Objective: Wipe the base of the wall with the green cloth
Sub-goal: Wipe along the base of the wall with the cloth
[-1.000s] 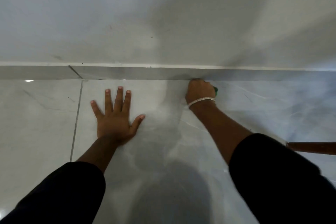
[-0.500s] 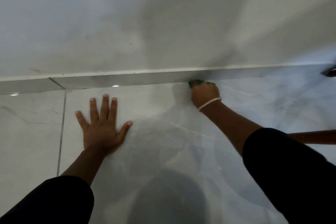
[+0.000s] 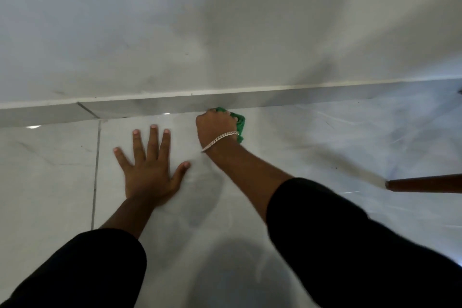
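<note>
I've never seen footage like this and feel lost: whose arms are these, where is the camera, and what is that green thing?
No machine here: a person wears one camera on the head, looking down at their own arms. The left hand lies flat, fingers spread, on the tiled floor, propping them up. The right hand, with a bracelet on its wrist, is closed on a green cloth pressed where the floor meets the skirting at the wall's foot. At the right edge a brown wooden bar pokes in; what it belongs to is not shown.

Head view looks down at floor (image 3: 325, 147)
</note>
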